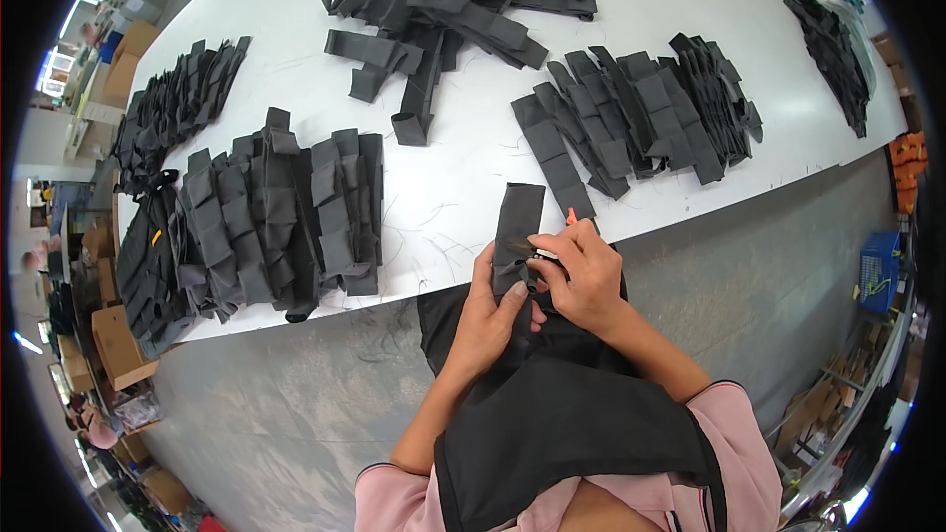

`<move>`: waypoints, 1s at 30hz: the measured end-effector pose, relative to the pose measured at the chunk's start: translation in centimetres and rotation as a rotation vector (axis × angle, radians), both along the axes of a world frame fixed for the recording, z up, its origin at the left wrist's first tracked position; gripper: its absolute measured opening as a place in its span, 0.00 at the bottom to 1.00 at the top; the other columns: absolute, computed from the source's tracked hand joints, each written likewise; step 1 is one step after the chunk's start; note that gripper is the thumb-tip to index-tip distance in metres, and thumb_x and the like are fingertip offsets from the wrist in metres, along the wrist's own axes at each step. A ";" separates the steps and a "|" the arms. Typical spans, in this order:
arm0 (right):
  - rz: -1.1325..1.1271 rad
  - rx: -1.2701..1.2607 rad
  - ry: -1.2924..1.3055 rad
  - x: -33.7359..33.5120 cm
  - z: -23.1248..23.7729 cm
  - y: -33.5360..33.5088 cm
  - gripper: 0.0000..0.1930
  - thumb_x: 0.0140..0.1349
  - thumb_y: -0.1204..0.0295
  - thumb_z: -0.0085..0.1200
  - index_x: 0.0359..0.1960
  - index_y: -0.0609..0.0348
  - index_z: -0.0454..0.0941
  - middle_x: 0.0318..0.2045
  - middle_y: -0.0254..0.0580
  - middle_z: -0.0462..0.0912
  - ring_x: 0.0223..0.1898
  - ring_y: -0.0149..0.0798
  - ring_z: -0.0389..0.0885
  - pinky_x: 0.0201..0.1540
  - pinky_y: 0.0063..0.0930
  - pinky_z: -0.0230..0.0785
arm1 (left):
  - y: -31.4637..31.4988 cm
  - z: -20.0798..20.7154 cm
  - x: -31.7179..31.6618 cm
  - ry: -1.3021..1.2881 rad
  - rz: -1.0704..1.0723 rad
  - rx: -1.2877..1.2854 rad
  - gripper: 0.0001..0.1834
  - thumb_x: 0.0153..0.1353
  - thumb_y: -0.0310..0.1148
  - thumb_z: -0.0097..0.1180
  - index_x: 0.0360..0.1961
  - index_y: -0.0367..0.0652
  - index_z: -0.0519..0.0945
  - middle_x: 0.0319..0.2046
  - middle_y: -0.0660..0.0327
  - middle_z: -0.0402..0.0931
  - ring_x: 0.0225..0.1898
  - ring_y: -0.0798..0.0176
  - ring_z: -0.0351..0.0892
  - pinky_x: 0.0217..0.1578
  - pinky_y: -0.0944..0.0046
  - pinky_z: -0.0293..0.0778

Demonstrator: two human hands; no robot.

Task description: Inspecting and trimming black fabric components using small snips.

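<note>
A black fabric strip (520, 209) is pinched in my left hand (480, 320), its flat upper end standing up over the table's near edge. My left thumb presses on a fold of it. My right hand (588, 281) is closed round small thread snips (572, 218). Their orange end sticks out above the knuckles, and the blades lie against the strip, close to my left thumb. My fingers partly cover the snips, so I cannot tell whether a thread is between the blades.
On the white table (443, 187) lie a loose heap of black strips (453, 0), stacked rows of strips at the left (281, 207) and right (641, 113), and a dark bundle (833, 59) at the far right. A blue crate (880, 271) stands on the floor at right.
</note>
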State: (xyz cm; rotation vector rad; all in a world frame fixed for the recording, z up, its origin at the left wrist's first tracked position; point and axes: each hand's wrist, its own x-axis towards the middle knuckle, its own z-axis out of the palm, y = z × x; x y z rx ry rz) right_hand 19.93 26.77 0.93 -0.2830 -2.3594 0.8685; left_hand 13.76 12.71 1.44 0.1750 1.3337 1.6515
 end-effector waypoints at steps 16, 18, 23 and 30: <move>0.009 -0.018 -0.028 -0.1 0.0 -0.2 0.15 0.43 0.82 0.62 0.36 0.58 0.79 0.25 0.39 0.69 0.19 0.37 0.72 0.26 0.26 0.71 | 0.0 0.4 -0.1 -0.092 -0.006 0.011 0.30 0.65 0.25 0.43 0.66 0.42 0.46 0.37 0.53 0.73 0.26 0.66 0.76 0.27 0.68 0.76; -0.029 0.054 -0.013 -0.1 -0.1 -0.5 0.14 0.42 0.75 0.65 0.34 0.56 0.79 0.24 0.36 0.69 0.20 0.36 0.73 0.21 0.28 0.64 | 0.0 0.7 -0.1 -0.088 -0.014 -0.001 0.30 0.65 0.25 0.43 0.66 0.42 0.47 0.37 0.53 0.73 0.26 0.66 0.76 0.27 0.68 0.76; -0.054 -0.018 -0.001 0.2 -0.2 -0.6 0.12 0.44 0.76 0.64 0.34 0.57 0.79 0.24 0.36 0.69 0.21 0.35 0.73 0.22 0.26 0.65 | -0.1 0.5 -0.3 -0.112 -0.010 0.009 0.28 0.65 0.26 0.43 0.64 0.41 0.50 0.37 0.52 0.74 0.26 0.65 0.76 0.27 0.68 0.76; -0.047 -0.430 -0.028 0.1 -0.3 1.1 0.10 0.48 0.81 0.60 0.34 0.61 0.78 0.27 0.39 0.69 0.23 0.33 0.73 0.24 0.23 0.66 | 0.3 1.1 -2.2 -0.118 -0.084 -0.067 0.14 0.66 0.28 0.44 0.50 0.34 0.62 0.35 0.51 0.77 0.23 0.66 0.77 0.25 0.69 0.76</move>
